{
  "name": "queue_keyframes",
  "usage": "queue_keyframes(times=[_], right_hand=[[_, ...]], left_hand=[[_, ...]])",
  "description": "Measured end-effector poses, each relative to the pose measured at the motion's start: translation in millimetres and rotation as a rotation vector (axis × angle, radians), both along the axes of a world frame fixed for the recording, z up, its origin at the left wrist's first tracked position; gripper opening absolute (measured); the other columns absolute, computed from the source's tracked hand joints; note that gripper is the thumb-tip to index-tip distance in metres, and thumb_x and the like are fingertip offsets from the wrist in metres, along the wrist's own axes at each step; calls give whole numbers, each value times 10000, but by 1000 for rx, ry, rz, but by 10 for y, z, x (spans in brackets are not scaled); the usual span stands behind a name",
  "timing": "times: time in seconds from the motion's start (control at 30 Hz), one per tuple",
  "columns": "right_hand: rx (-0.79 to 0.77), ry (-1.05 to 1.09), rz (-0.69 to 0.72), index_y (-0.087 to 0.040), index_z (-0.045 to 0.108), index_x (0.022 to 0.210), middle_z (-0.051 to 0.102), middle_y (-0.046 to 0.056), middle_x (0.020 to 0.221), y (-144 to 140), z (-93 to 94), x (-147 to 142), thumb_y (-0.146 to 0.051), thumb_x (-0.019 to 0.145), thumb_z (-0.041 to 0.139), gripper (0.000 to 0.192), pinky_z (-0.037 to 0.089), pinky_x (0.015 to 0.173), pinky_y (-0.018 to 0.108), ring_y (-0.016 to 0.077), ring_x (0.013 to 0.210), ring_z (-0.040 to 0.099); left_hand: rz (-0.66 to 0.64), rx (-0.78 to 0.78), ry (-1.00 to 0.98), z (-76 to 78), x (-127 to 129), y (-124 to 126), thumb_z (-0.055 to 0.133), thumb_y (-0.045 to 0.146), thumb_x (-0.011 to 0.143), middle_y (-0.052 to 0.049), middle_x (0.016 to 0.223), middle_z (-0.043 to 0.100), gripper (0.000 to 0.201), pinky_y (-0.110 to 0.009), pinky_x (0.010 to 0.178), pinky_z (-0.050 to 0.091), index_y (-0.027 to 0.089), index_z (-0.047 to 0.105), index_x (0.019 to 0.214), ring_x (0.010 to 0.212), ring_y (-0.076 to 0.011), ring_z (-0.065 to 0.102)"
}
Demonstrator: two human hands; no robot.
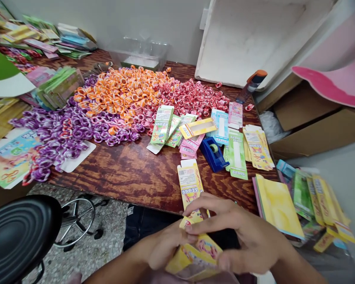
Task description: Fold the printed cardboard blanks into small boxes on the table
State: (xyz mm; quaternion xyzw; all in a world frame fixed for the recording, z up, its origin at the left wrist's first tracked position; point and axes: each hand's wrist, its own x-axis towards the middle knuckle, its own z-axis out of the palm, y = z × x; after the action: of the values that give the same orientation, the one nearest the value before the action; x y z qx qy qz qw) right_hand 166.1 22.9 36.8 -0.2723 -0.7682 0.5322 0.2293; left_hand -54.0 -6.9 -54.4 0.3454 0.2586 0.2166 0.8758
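Right now, both hands work on a yellow carton just off the near edge of the tabletop. The left hand pinches its left side, thumb on top; the right hand arches over, gripping it between a thumb on the right and bent fingers at the far end. The carton's near end gapes.

Just beyond lies a flattened carton, also yellow, its near part hidden behind the right hand's fingers. Farther off and slightly right sits a blue tape dispenser, between pink cartons on its left and a green windowed carton on its right. A yellow windowed carton lies tilted across others behind it.

Past these spreads a heap of striped rings: purple rings at left, orange rings in the middle, red rings at right. A clear plastic bin stands at the far wall. Right of the red heap is an orange-capped bottle; at near left stands a black stool.
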Motion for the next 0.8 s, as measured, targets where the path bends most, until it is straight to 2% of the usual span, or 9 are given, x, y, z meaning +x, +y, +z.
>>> queue_keyframes(times=[0.1, 0.2, 0.27, 0.4, 0.5, 0.6, 0.67, 0.8], right_hand=[[-65, -132, -103, -283, 685, 1320, 722, 44, 1190, -29, -20, -36, -302, 1015, 635, 310, 573, 909, 291, 160, 1008, 712], [-39, -375, -39, -235, 684, 1029, 719, 4, 981, -77, 77, -82, -303, 960, 710, 100, 533, 730, 246, 141, 814, 667], [35, -500, 20, -226, 663, 889, 714, -4, 886, -94, 195, -112, -344, 969, 710, 150, 489, 670, 255, 151, 767, 665], [151, -631, 106, -246, 709, 973, 752, 2, 846, -72, 409, -142, -281, 1012, 631, 95, 428, 586, 279, 182, 721, 720], [169, -687, 161, -255, 701, 1031, 747, -14, 807, -26, 481, -158, -197, 974, 629, 108, 341, 482, 278, 163, 612, 699], [263, -721, 240, -206, 702, 912, 710, -8, 696, 13, 487, -202, -131, 889, 690, 80, 247, 431, 298, 141, 502, 608], [320, -707, 292, -188, 699, 867, 686, -8, 658, 37, 466, -229, -101, 869, 682, 89, 221, 438, 310, 130, 475, 554], [300, -606, 209, -199, 699, 840, 680, -1, 694, 109, 384, -207, -143, 948, 639, 136, 290, 509, 271, 133, 580, 571]], left_hand=[[-8, 55, 27, 122, -31, 72, 611, 326, 821, -44, 871, 689, 236, -302, 807, 478, 164, 755, 914, 846, -213, 582], [-71, 173, 107, 157, -81, 58, 631, 297, 794, -30, 872, 670, 178, -285, 783, 457, 196, 768, 846, 864, -215, 553], [-60, 208, 138, 115, -101, -8, 649, 314, 772, -32, 909, 682, 175, -281, 739, 455, 210, 775, 836, 875, -226, 559], [38, 185, 88, 71, -151, -110, 651, 353, 784, -52, 976, 730, 211, -314, 799, 499, 222, 789, 874, 933, -264, 613], [-9, 190, 80, 176, -214, -60, 685, 347, 811, -52, 985, 744, 204, -329, 861, 510, 228, 805, 925, 959, -263, 639], [-65, 185, 50, 290, -212, 28, 684, 370, 841, -43, 978, 744, 202, -334, 877, 514, 237, 806, 932, 945, -249, 652], [-64, 187, 20, 311, -169, 59, 665, 402, 857, -42, 951, 742, 217, -344, 894, 513, 236, 801, 887, 947, -255, 654], [-28, 249, 54, 223, -137, 44, 691, 368, 847, -27, 944, 747, 163, -341, 988, 485, 250, 803, 834, 1026, -265, 645]])
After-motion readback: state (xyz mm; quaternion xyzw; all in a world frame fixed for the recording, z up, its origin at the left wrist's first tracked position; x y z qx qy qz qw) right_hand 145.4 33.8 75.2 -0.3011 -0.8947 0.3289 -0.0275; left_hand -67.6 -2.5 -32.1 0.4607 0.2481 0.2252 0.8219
